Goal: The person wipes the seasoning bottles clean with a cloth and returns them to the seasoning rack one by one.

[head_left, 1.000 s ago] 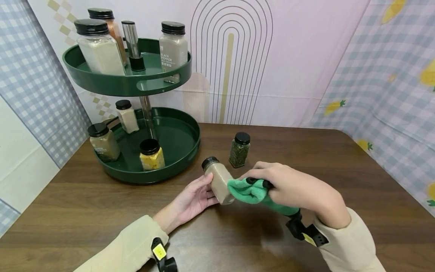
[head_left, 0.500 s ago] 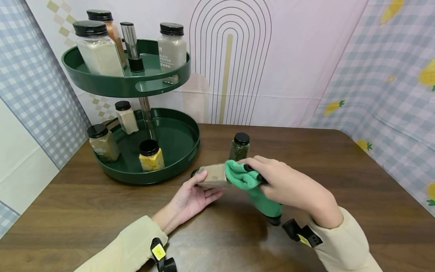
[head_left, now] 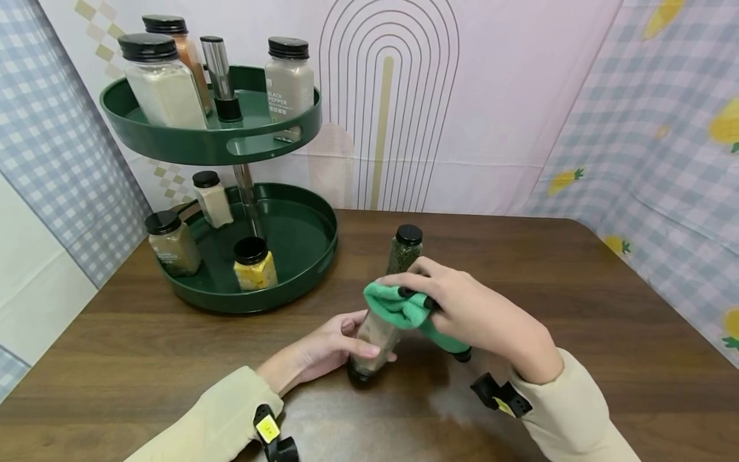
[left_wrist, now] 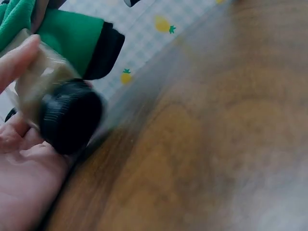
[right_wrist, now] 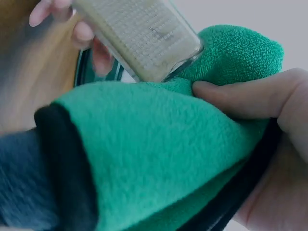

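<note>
One jar (head_left: 378, 332) slants lid-down between the left fingers (head_left: 362, 348).

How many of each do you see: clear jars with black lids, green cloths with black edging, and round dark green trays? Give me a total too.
Clear jars with black lids: 8
Green cloth with black edging: 1
Round dark green trays: 2
Total: 11

The cloth (right_wrist: 144, 144) looks fuzzy and matt — the held jar (right_wrist: 144, 38) smooth, glossy — the table (head_left: 519, 269) wood-grained, faintly shiny.
</note>
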Available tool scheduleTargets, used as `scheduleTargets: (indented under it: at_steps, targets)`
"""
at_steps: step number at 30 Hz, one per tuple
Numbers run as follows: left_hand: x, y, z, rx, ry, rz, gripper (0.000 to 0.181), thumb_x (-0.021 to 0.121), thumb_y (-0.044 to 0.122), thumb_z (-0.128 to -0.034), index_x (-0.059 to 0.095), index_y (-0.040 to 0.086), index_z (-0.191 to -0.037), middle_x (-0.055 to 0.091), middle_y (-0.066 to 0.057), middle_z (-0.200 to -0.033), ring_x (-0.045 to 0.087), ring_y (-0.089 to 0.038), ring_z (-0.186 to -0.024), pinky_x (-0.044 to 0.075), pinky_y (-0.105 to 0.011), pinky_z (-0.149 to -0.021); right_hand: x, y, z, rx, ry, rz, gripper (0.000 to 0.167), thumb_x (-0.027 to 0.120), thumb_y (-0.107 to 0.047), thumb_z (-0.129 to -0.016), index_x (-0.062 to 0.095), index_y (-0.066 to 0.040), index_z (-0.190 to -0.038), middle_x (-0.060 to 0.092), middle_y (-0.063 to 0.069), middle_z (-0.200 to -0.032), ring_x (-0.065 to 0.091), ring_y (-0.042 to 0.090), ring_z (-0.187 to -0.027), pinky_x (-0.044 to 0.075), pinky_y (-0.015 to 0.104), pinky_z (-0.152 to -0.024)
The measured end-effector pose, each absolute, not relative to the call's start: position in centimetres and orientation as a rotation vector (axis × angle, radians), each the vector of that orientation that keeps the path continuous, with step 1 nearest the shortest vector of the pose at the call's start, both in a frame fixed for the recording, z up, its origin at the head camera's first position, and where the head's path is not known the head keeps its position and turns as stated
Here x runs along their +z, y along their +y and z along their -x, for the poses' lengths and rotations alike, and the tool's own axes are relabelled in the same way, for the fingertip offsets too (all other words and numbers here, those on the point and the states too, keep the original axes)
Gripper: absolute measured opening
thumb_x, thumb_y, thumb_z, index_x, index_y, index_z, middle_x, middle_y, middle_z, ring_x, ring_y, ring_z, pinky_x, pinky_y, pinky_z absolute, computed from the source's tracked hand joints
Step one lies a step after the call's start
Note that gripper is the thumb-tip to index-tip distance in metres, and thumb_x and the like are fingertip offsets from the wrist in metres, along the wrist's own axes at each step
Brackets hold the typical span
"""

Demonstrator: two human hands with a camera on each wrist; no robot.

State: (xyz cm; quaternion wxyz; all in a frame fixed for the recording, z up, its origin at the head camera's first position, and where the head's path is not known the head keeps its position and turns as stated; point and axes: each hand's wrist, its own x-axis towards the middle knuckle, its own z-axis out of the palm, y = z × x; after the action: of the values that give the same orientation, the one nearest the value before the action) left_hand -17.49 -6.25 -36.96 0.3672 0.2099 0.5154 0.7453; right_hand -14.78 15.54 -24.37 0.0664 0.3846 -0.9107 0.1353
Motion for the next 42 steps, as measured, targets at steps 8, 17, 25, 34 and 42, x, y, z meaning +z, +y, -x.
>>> scheduleTargets:
  at_steps: [8, 17, 25, 34, 42]
  targets:
    - [-37.0, -5.9, 17.3, 1.927, 1.371, -0.565, 0.069, 0.068, 0.012, -0.0802, 0.034, 0.013, -0.140, 0.055, -0.006, -0.122, 0.061, -0.024, -0.105, 0.040, -0.038, -0.097, -24.2, 15.5, 14.5, 0.332, -2.719, -1.151, 0.068, 0.045, 0.019, -0.075, 0.064, -0.034, -0.114, 0.050, -0.007, -0.091, 0.046, 0.006, -0.070, 0.042, 0.022, -0.065]
    - [-37.4, -5.0, 17.1, 2.016, 1.631, -0.635, 0.063, 0.072, 0.008, -0.0775, 0.044, 0.009, -0.133, 0.054, -0.001, -0.120, 0.052, -0.016, -0.109, 0.040, -0.029, -0.095, -23.5, 15.7, 14.0, 0.164, -2.799, -0.963, 0.059, 0.053, 0.014, -0.078, 0.067, -0.034, -0.110, 0.050, -0.006, -0.087, 0.048, 0.011, -0.074, 0.041, 0.028, -0.063]
    - [-37.3, -4.8, 17.3, 2.109, 1.797, -0.509, 0.064, 0.074, 0.000, -0.0739, 0.046, 0.011, -0.131, 0.053, -0.005, -0.126, 0.049, -0.014, -0.117, 0.036, -0.030, -0.102, -22.9, 16.1, 13.6, 0.186, -2.686, -0.901, 0.055, 0.051, 0.013, -0.079, 0.062, -0.025, -0.117, 0.054, 0.001, -0.102, 0.053, 0.017, -0.082, 0.042, 0.031, -0.062]
    - [-37.0, -4.8, 17.3, 2.016, 1.928, -0.598, 0.057, 0.076, 0.011, -0.0767, 0.051, 0.023, -0.127, 0.056, -0.001, -0.120, 0.051, -0.018, -0.110, 0.037, -0.036, -0.098, -24.1, 14.7, 13.8, 0.152, -2.583, -1.048, 0.066, 0.054, 0.014, -0.076, 0.058, -0.031, -0.124, 0.052, 0.002, -0.105, 0.051, 0.015, -0.079, 0.043, 0.026, -0.059]
    - [-36.8, -5.0, 17.3, 2.024, 1.849, -0.520, 0.059, 0.074, 0.009, -0.0775, 0.049, 0.022, -0.129, 0.054, 0.001, -0.121, 0.050, -0.016, -0.110, 0.038, -0.033, -0.097, -24.4, 15.0, 14.0, 0.153, -2.626, -1.081, 0.070, 0.049, 0.019, -0.073, 0.063, -0.032, -0.118, 0.051, 0.001, -0.100, 0.046, 0.012, -0.069, 0.039, 0.023, -0.058]
